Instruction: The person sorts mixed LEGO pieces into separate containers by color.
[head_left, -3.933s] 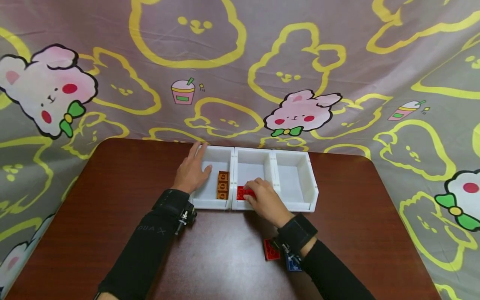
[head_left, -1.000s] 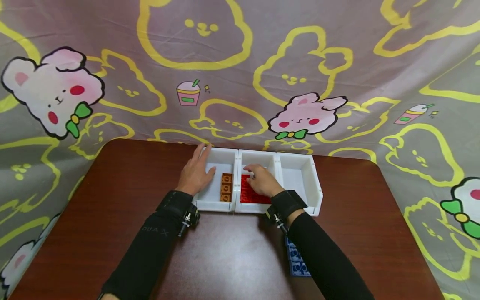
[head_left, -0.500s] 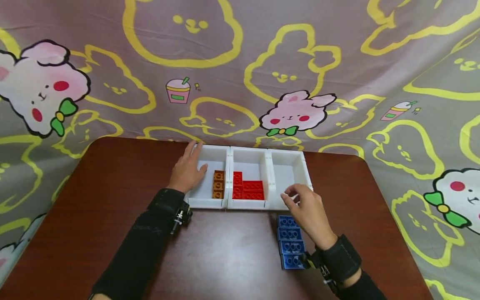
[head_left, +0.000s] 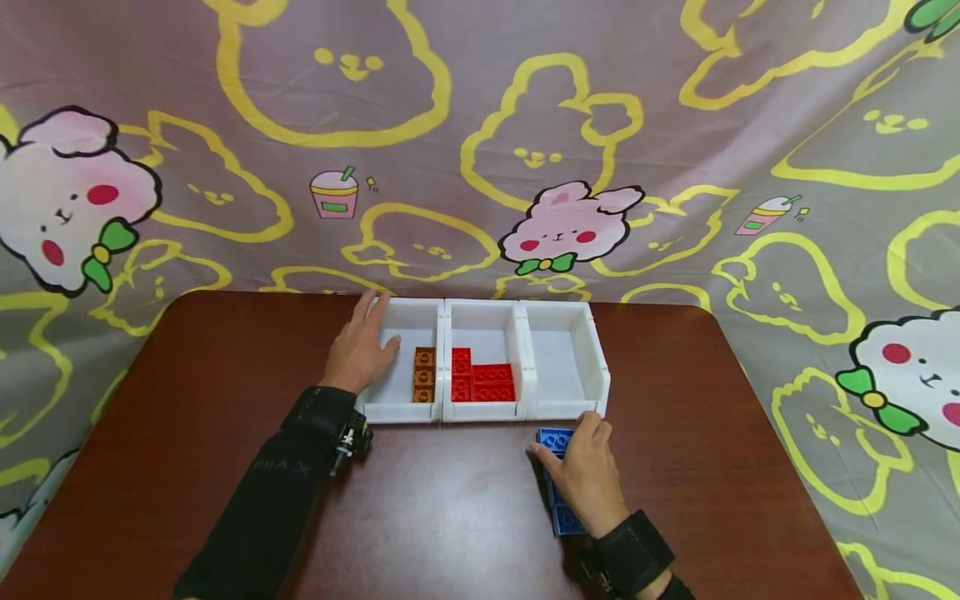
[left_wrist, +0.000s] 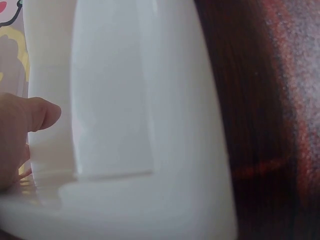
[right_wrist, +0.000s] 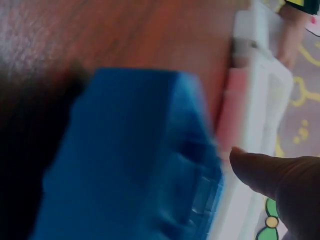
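Now the right hand (head_left: pixel 587 475) has dropped from the tray (head_left: pixel 604 385) rim onto the blue bricks (head_left: pixel 557 439), fingers curled over them on the worktop (head_left: pixel 225 400). Left hand (head_left: pixel 358 352) rests flat on the tray. Counted: three compartments, perhaps three orange bricks (head_left: pixel 423 376).

The head view looks forward and down over the table (head_left: pixel 187 433) at 3 white bins (head_left: pixel 558 410). The left wrist view sits very close against a bin wall (left_wrist: pixel 135 100). The right wrist view, blurred, faces blue bricks (right_wrist: pixel 130 160); both wrist views share the bins.
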